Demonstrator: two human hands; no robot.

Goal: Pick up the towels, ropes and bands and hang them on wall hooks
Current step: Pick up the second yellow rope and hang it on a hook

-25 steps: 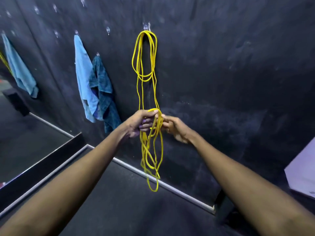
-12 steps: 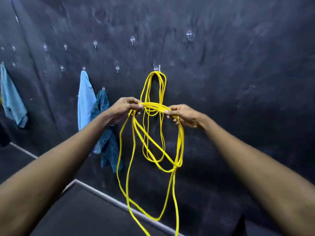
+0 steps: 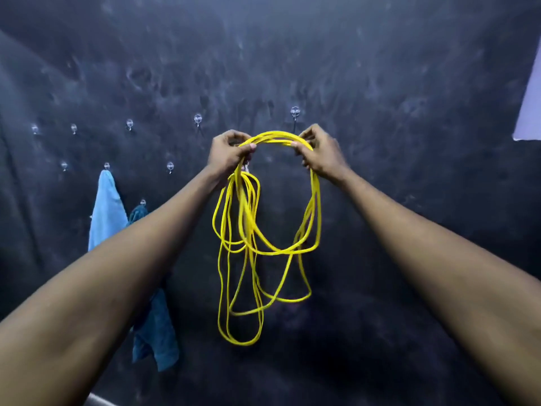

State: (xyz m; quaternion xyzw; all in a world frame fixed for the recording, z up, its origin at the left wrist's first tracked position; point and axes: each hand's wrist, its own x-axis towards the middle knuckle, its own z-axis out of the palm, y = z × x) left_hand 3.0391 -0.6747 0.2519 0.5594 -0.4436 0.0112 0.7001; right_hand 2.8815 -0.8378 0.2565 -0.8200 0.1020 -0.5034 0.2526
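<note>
The left hand [image 3: 231,155] and right hand [image 3: 323,155] hold the thin yellow rope [image 3: 273,137], fingers pinching its top loops between them, just below a clear wall hook [image 3: 295,112]; raise all strands together over the prong; release only once seated.

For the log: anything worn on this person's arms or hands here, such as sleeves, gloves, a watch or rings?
Nothing visible. The left forearm and right forearm are bare to the frame edge, with no sleeve or cuff. The left hand and right hand are ungloved; no watch, wristband or ring shows.
</note>
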